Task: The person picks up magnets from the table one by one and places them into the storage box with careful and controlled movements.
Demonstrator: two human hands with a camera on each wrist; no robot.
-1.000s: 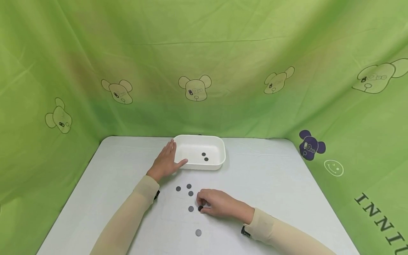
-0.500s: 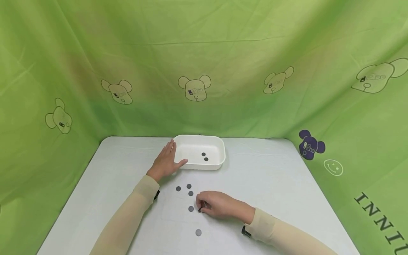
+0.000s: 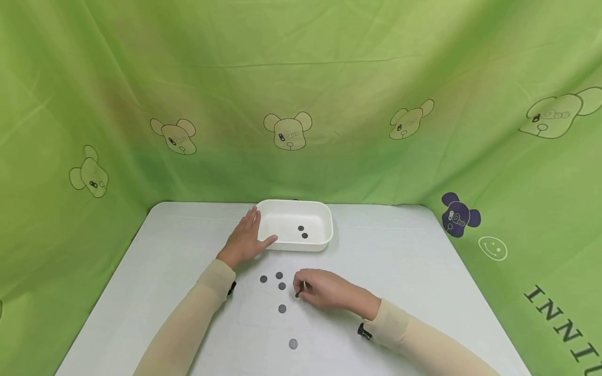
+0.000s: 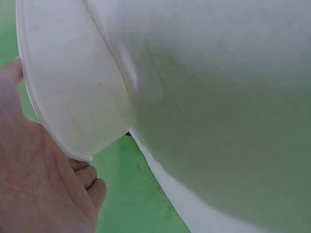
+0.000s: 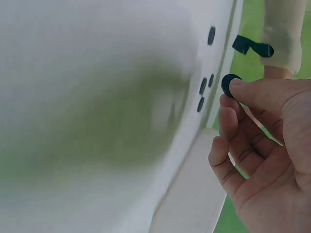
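Disc (image 5: 227,86), dark and round, sits pinched by the right hand (image 3: 324,289) over the table (image 3: 400,266), near five loose discs (image 3: 282,308), while the left hand (image 3: 243,240), fingers extended, touches the white tray (image 3: 296,247) containing two more discs (image 3: 301,228).

From my station I count one table (image 3: 400,271), one tray (image 3: 284,222), one left hand (image 3: 243,241), one right hand (image 3: 326,290) and eight discs (image 3: 282,308): five on the table, two in the tray, one held.
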